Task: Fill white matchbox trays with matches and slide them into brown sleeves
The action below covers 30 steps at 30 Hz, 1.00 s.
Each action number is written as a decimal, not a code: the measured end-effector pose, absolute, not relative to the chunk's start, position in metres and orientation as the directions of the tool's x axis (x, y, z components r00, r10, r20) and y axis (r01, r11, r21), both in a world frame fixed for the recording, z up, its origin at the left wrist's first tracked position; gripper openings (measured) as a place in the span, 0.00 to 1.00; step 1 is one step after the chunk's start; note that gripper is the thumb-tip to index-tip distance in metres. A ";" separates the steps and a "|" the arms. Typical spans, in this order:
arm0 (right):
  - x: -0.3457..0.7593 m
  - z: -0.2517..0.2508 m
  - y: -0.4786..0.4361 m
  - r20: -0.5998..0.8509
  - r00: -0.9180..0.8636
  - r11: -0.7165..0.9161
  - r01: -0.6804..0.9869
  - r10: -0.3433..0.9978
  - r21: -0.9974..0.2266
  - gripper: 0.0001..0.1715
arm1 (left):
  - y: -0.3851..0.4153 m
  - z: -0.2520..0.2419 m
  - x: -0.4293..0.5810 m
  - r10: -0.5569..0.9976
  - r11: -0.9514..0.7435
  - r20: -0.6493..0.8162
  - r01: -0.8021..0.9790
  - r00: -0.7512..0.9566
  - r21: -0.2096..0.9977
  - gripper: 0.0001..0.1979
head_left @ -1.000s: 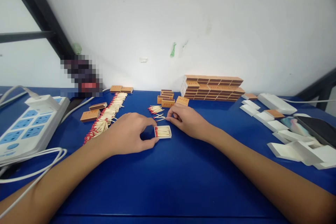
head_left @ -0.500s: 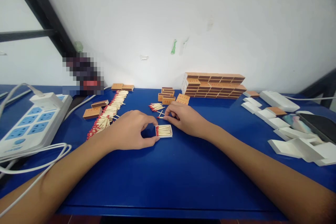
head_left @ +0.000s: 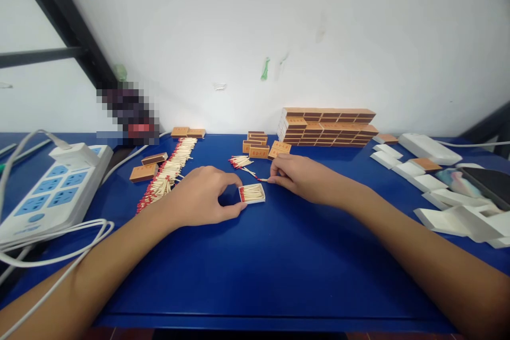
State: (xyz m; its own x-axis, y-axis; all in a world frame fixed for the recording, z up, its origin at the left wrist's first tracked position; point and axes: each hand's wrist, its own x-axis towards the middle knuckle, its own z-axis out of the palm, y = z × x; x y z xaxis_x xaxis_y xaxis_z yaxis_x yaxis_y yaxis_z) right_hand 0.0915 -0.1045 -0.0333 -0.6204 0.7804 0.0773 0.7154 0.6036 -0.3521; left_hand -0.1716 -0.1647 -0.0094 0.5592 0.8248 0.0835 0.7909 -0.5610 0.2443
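My left hand (head_left: 203,195) has its thumb and fingers at the left end of a small white matchbox tray (head_left: 255,202), gripping it on the table. Red-headed matches (head_left: 252,192) lie side by side inside the tray. Just beyond the tray's right corner, my right hand (head_left: 298,176) pinches a single match (head_left: 262,180), its red head pointing left. Another loose match (head_left: 249,172) lies close to that head. Behind it is a small pile of matches (head_left: 240,161).
A long heap of matches (head_left: 171,170) runs along the left. Matchboxes (head_left: 326,130) are stacked by the wall, with several smaller groups nearby. White empty trays (head_left: 408,171) and a phone (head_left: 488,186) lie at right; a power strip (head_left: 59,191) with white cables sits at left.
My right hand has shifted right, drawing the pinched match away from the small pile and the loose match. My left hand stays at the tray. The whole view has moved slightly.
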 end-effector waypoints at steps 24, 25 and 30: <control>0.095 -0.032 -0.103 0.022 -0.642 0.587 0.687 0.767 -0.429 0.09 | -0.163 -0.013 -0.173 0.820 -0.570 0.093 0.788 0.565 0.234 0.14; 0.095 -0.032 -0.104 0.018 -0.636 0.581 0.693 0.772 -0.428 0.10 | -0.163 -0.013 -0.174 0.824 -0.564 0.096 0.792 0.558 0.232 0.14; 0.090 -0.026 -0.113 0.114 -0.637 0.603 0.635 0.762 -0.482 0.11 | -0.163 -0.014 -0.174 0.859 -0.512 0.116 0.828 0.499 0.226 0.14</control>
State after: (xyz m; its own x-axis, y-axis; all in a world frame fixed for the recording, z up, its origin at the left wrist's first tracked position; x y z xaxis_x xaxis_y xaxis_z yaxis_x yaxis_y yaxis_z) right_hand 0.0895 -0.1133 -0.0259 -0.6373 0.7621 0.1139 0.6354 0.6033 -0.4820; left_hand -0.1742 -0.1632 -0.0135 0.4993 0.8586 0.1162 0.8284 -0.5123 0.2265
